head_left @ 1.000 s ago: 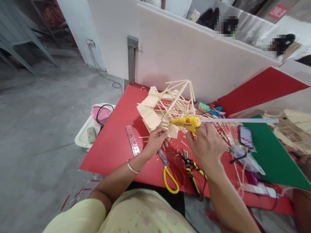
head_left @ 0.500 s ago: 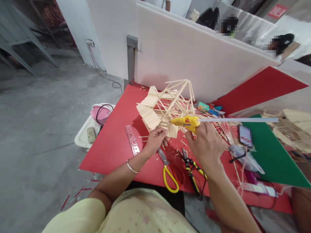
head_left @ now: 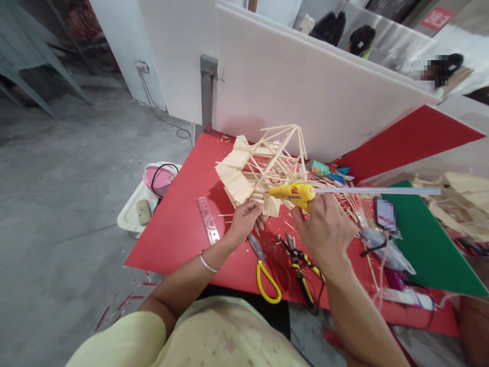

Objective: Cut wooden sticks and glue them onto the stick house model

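A model house of thin wooden sticks (head_left: 263, 165) stands on the red table (head_left: 179, 229). My right hand (head_left: 324, 229) is closed around a yellow glue gun (head_left: 292, 193) with a long clear glue stick (head_left: 378, 190) out its back; the nozzle points left at the model's lower edge. My left hand (head_left: 244, 220) pinches a small panel of sticks (head_left: 272, 205) at the bottom of the model, just under the nozzle.
Yellow-handled scissors (head_left: 265, 272), pliers (head_left: 300, 265) and a metal ruler (head_left: 208, 220) lie on the table near my hands. Loose sticks, a phone (head_left: 385, 215) and a green sheet (head_left: 428, 244) lie right. A white partition (head_left: 305, 86) stands behind. A white tray (head_left: 141, 204) sits left, beside the table.
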The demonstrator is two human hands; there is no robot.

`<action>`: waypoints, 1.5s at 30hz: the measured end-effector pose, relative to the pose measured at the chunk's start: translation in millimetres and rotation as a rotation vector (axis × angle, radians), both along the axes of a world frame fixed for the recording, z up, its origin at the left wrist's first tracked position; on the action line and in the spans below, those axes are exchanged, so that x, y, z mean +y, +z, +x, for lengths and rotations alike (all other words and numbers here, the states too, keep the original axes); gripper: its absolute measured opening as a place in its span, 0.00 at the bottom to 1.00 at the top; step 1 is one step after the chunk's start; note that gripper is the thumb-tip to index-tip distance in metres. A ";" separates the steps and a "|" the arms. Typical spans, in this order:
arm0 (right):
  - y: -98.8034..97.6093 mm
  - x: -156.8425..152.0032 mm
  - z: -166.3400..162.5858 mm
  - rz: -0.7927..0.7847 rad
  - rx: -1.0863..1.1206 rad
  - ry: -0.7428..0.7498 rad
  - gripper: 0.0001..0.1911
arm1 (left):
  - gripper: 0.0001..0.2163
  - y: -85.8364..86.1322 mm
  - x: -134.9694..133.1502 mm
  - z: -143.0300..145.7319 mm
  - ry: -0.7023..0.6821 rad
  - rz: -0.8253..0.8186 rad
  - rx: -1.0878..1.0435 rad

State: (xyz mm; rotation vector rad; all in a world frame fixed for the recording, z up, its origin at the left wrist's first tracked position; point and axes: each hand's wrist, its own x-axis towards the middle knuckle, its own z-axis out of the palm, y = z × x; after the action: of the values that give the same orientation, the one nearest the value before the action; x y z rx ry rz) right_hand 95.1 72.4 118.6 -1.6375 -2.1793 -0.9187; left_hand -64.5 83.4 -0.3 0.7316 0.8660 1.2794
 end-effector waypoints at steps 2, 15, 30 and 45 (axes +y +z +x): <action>-0.3 -0.3 0.0 -0.007 0.006 -0.002 0.15 | 0.17 -0.5 0.1 -0.1 -0.001 -0.004 -0.004; -1.7 -3.6 0.8 -0.028 -0.006 -0.006 0.17 | 0.15 -1.0 1.9 1.3 0.011 -0.004 0.003; -2.4 -2.1 2.6 -0.029 0.016 -0.020 0.16 | 0.15 0.4 1.8 1.8 0.017 -0.009 0.002; -1.0 -3.0 2.4 -0.019 0.017 -0.012 0.17 | 0.15 -2.6 1.4 2.3 0.022 0.023 -0.014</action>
State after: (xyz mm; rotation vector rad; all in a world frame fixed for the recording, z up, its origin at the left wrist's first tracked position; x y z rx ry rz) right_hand 97.4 69.3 117.6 -1.6624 -2.1758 -0.8872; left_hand -62.2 84.7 -2.9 0.7327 0.8514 1.3140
